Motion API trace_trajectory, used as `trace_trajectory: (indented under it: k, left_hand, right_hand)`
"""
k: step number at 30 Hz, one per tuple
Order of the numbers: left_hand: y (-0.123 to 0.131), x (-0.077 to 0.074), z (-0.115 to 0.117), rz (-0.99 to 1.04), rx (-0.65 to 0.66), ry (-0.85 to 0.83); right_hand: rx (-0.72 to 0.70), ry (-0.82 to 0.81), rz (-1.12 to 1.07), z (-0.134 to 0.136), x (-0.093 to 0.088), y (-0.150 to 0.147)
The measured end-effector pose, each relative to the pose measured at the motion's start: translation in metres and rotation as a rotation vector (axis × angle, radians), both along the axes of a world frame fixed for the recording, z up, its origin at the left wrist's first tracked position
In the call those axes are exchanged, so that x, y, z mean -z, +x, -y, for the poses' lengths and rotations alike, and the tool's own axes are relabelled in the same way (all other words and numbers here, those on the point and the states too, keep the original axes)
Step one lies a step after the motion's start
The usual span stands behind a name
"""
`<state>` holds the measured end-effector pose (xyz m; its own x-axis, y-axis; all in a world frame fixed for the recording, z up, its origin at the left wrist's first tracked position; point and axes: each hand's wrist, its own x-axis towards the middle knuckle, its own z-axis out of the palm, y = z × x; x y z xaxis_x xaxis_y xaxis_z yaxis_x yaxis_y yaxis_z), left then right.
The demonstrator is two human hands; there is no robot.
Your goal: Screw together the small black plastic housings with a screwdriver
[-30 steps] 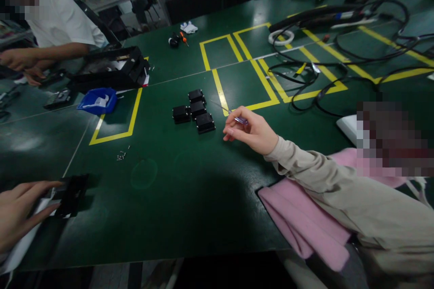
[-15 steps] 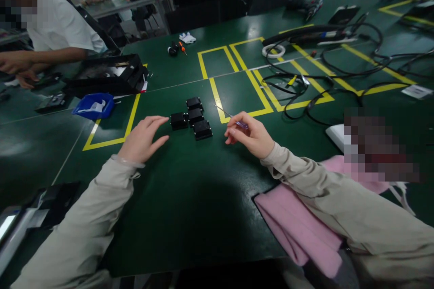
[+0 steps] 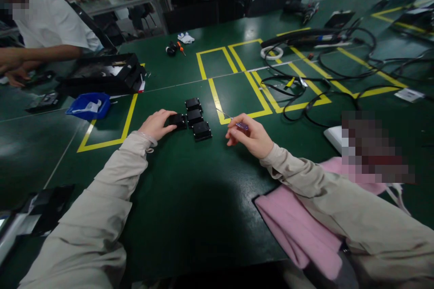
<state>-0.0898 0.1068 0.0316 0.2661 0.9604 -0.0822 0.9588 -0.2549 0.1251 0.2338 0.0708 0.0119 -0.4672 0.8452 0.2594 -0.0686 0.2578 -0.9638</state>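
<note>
My left hand (image 3: 157, 124) has its thumb and fingers around a small black box-shaped part (image 3: 177, 121) with shiny metal bits at its corners. To the right of that part, three similar black parts lie in a slanted column: a far one (image 3: 193, 104), a middle one (image 3: 194, 117) and a near one (image 3: 202, 130). My right hand (image 3: 249, 134) holds a thin screwdriver (image 3: 242, 125) with a clear purple handle, its shaft pointing up and to the left. The screwdriver is apart from the black parts.
A blue tray (image 3: 90, 106) and a black bin (image 3: 101, 74) stand at the left, near a co-worker's arm (image 3: 44, 54). Black cables (image 3: 325, 81) sprawl at the right. Pink cloth (image 3: 298, 226) lies under my right sleeve. An orange screwdriver (image 3: 181, 48) lies farther back.
My left hand has moved right and closed around the leftmost black part, which it stood open beside before. My right hand with the screwdriver has hardly moved.
</note>
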Motion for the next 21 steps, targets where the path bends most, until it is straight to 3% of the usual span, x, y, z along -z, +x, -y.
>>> trace_trajectory:
  k: [5, 12, 21]
  left_hand:
    - [-0.006, -0.002, 0.019, 0.033, -0.044, -0.008]
    - [-0.004, -0.005, 0.064, 0.084, -0.044, -0.034]
    - [0.051, 0.0, 0.112, 0.227, 0.134, -0.022]
  right_hand:
    - [-0.004, 0.012, -0.006, -0.001, 0.002, 0.0]
    - [0.023, 0.001, 0.006, -0.001, -0.001, -0.001]
    - [0.056, -0.001, -0.001, 0.0, -0.007, -0.001]
